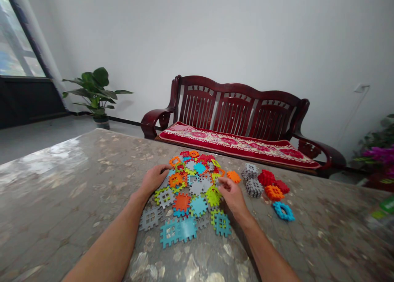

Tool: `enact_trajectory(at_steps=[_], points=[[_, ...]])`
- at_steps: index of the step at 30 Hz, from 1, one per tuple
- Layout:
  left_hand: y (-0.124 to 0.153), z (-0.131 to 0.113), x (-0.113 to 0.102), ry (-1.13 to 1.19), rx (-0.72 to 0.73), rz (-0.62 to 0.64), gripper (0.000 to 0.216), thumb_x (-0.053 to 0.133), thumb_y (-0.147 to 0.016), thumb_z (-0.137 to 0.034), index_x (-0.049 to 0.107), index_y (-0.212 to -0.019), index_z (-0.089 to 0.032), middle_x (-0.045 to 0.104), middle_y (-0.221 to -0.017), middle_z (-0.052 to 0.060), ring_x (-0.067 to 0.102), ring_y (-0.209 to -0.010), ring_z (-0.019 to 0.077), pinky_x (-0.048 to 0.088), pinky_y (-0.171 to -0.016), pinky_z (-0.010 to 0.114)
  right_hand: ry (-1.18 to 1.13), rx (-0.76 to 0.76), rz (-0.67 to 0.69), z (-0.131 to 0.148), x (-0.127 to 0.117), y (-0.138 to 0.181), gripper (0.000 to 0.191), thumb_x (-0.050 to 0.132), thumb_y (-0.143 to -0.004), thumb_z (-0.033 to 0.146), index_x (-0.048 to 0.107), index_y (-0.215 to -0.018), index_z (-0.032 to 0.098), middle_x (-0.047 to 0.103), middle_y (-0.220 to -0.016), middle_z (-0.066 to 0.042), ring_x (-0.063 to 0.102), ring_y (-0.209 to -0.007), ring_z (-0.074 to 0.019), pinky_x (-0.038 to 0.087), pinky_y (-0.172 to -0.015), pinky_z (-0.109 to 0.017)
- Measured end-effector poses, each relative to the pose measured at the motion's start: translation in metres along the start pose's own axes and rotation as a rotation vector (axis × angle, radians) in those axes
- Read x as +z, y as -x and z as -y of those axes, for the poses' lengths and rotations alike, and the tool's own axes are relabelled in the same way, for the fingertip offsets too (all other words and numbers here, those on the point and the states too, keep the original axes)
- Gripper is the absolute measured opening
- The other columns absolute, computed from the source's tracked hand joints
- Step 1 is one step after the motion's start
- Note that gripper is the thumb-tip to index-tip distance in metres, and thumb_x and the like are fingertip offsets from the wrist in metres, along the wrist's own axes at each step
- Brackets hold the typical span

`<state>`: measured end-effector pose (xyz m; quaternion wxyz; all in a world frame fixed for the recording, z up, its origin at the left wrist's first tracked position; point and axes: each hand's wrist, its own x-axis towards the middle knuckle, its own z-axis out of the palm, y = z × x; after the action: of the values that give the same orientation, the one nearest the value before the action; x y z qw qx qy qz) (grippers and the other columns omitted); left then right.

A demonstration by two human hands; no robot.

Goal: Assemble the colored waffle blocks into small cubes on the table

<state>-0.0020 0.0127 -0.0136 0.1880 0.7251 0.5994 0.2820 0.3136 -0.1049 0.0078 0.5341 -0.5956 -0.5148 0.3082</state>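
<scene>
A spread of flat, toothed plastic tiles [192, 187] in orange, blue, green, grey and red lies on the marbled table [76, 183]. My left hand [154, 178] rests on the left edge of the pile, fingers curled onto the tiles. My right hand [231, 194] is at the pile's right edge, fingers pinched together beside a green tile [213, 196]; what they hold is hidden. To the right stand small stacks: grey [252, 179], red [266, 177], orange [273, 191], plus a blue ring-shaped tile [283, 211].
A dark red wooden bench [240, 122] with a red cushion stands behind the table. A potted plant [95, 91] is at the back left by a window. Purple flowers [380, 154] are at the far right.
</scene>
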Motion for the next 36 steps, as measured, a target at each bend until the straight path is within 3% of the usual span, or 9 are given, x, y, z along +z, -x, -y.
enact_trajectory(at_steps=[4,12,22,25,30,36], points=[[0.000,0.000,0.000,-0.007,0.025,-0.001,0.036,0.048,-0.086,-0.031,0.073,-0.111,-0.025,0.074,-0.116,0.002,0.067,-0.106,0.0227,0.049,-0.097,0.032,0.079,-0.061,-0.076,-0.003,0.006,0.012,0.038,0.061,-0.070,0.038,0.071,-0.102,0.019,0.072,-0.101,-0.007,0.063,-0.084,-0.0214,0.053,-0.079,-0.034],[0.006,-0.010,-0.004,-0.039,0.029,0.017,0.037,0.049,-0.086,-0.031,0.072,-0.114,-0.025,0.073,-0.118,0.002,0.066,-0.109,0.0225,0.048,-0.099,0.032,-0.038,-0.025,-0.138,-0.015,0.005,0.015,0.035,0.057,-0.076,0.045,0.072,-0.096,0.020,0.074,-0.102,-0.007,0.064,-0.098,-0.0231,0.048,-0.091,-0.035],[0.011,-0.021,0.001,-0.074,0.016,-0.003,0.036,0.048,-0.088,-0.027,0.072,-0.113,-0.024,0.072,-0.121,0.003,0.065,-0.111,0.0241,0.046,-0.102,0.036,-0.154,0.014,-0.260,-0.016,0.006,0.013,0.035,0.060,-0.072,0.045,0.073,-0.088,0.018,0.070,-0.080,-0.003,0.060,-0.071,-0.0184,0.044,-0.062,-0.027],[0.013,-0.026,0.001,-0.066,0.008,-0.008,0.035,0.048,-0.088,-0.027,0.073,-0.112,-0.025,0.072,-0.121,0.002,0.065,-0.111,0.0241,0.047,-0.101,0.036,-0.163,0.007,-0.269,-0.014,0.005,0.013,0.035,0.059,-0.073,0.046,0.072,-0.089,0.018,0.068,-0.074,-0.002,0.058,-0.067,-0.0180,0.044,-0.060,-0.028],[0.013,-0.025,0.002,-0.028,0.025,-0.018,0.035,0.047,-0.088,-0.028,0.073,-0.112,-0.024,0.073,-0.119,0.004,0.065,-0.111,0.0241,0.047,-0.101,0.037,0.008,-0.202,-0.199,-0.007,0.006,0.022,0.026,0.058,-0.081,0.039,0.072,-0.089,0.019,0.072,-0.087,-0.005,0.063,-0.081,-0.0203,0.049,-0.074,-0.031],[0.010,-0.017,0.006,0.062,0.055,-0.020,0.037,0.046,-0.090,-0.033,0.071,-0.114,-0.022,0.073,-0.119,0.005,0.065,-0.111,0.0219,0.046,-0.102,0.034,0.415,-0.625,0.123,0.025,0.007,0.039,0.016,0.066,-0.083,0.031,0.072,-0.097,0.024,0.071,-0.103,-0.006,0.061,-0.100,-0.0230,0.044,-0.094,-0.040]])
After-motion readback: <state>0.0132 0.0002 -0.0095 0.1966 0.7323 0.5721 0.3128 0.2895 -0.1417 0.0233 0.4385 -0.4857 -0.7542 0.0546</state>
